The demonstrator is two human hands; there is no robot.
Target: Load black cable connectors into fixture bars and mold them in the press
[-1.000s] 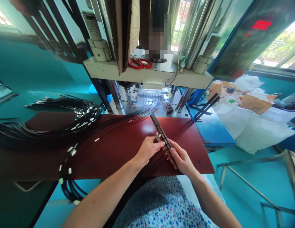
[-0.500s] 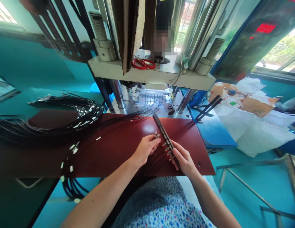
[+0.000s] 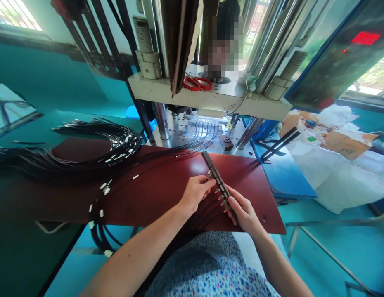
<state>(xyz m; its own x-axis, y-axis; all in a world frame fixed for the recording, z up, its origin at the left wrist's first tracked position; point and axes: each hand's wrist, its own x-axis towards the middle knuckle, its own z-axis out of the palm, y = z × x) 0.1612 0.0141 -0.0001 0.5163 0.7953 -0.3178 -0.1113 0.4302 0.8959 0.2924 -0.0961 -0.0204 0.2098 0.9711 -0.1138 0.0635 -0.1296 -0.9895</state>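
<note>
In the head view my right hand [image 3: 244,211] grips the lower part of a dark slotted metal bar [image 3: 214,170], which slants over the front of the table. Several small metal cable ends [image 3: 222,199] poke out along the bar's left side, their dark cables running down below it. My left hand [image 3: 195,193] is closed in a pinch at the bar's upper left edge. Between its fingertips is a small silvery cable end [image 3: 209,174], close against the bar; whether it sits in a slot I cannot tell.
A press with steel columns [image 3: 161,120] stands behind the red-brown table [image 3: 167,185]. Its lower mould [image 3: 204,126] holds several black cables. Cable bundles [image 3: 125,144] lie to the left. Red-handled scissors [image 3: 197,83] rest on the press plate. A person [image 3: 227,41] is beyond it.
My left hand has brought the cable end rightward against the bar; it was slightly apart before. My right hand keeps its hold on the bar. The whole view has shifted a little.
</note>
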